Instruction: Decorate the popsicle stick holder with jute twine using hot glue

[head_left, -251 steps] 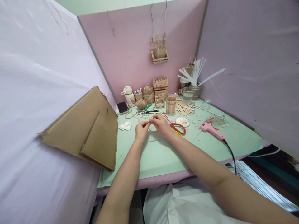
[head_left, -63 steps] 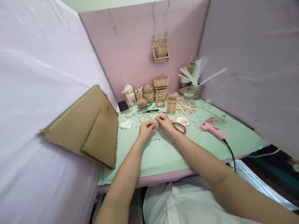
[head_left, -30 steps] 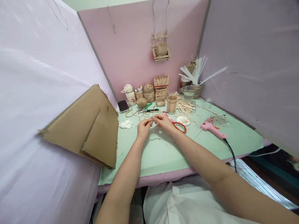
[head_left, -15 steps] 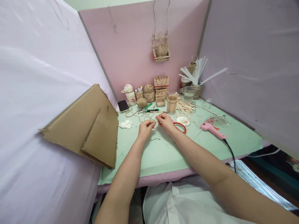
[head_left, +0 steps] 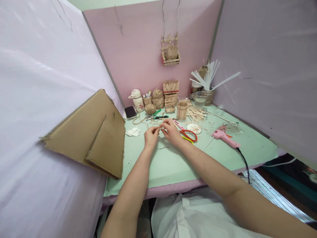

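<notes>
Near the middle of the pale green table, my left hand [head_left: 151, 137] and my right hand [head_left: 171, 132] meet at the fingertips. Both are pinched on a thin strand that looks like twine; its details are too small to make out. A short loose piece of twine [head_left: 162, 148] lies on the table just below them. Scissors with red and yellow handles [head_left: 189, 135] rest right beside my right hand. Beyond the fingers lie green-handled pliers [head_left: 161, 117] and loose twine [head_left: 139, 121].
A pink glue gun [head_left: 225, 137] with a black cord lies at the right. Cardboard [head_left: 99, 132] leans at the left. Further back are a twine ball [head_left: 150, 108], a stick cup [head_left: 182, 110], wooden sticks [head_left: 195, 114], a white dish [head_left: 194, 128] and a bottle [head_left: 136, 100].
Both hands have shifted slightly left and their fingertips have come together. More of the scissors shows, including the yellow handle.
</notes>
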Demonstrator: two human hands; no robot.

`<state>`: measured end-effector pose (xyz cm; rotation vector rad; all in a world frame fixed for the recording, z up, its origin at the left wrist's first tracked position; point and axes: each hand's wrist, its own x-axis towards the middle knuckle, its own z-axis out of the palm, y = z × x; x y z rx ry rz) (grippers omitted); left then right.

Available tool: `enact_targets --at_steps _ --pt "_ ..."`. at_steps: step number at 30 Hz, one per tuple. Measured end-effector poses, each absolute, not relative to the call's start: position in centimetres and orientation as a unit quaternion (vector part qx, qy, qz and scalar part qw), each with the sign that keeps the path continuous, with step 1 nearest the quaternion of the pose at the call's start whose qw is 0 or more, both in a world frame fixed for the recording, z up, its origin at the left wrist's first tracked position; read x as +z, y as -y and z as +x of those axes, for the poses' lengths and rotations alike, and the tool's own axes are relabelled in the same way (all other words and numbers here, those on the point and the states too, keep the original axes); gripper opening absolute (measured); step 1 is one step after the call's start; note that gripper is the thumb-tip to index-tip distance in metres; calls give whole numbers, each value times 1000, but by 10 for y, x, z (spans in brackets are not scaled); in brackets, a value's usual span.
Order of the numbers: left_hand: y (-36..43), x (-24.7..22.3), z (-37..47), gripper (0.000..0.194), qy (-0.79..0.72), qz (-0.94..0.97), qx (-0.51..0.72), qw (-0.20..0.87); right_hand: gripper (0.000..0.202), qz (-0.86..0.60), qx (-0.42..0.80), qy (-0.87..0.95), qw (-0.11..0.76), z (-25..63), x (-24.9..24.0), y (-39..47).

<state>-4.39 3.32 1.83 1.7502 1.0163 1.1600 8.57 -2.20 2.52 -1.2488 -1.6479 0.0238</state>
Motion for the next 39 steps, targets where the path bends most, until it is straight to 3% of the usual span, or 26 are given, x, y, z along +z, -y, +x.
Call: enact_targets --at_steps 8,13,18,32,39 --pt "-31 20 -40 16 -385 683 439 440 10 -538 88 617 568 88 21 13" --pt "-31 19 -35 19 -379 672 427 472 17 -550 260 483 630 87 14 5" --pt "-27 21 -38 16 -393 687 418 446 25 -535 399 419 616 85 18 10" --pt "-27 22 -41 20 -406 699 419 414 23 -545 401 428 599 85 23 12" --pt "-26 21 -39 16 -410 669 445 432 21 -550 323 486 598 87 20 10"
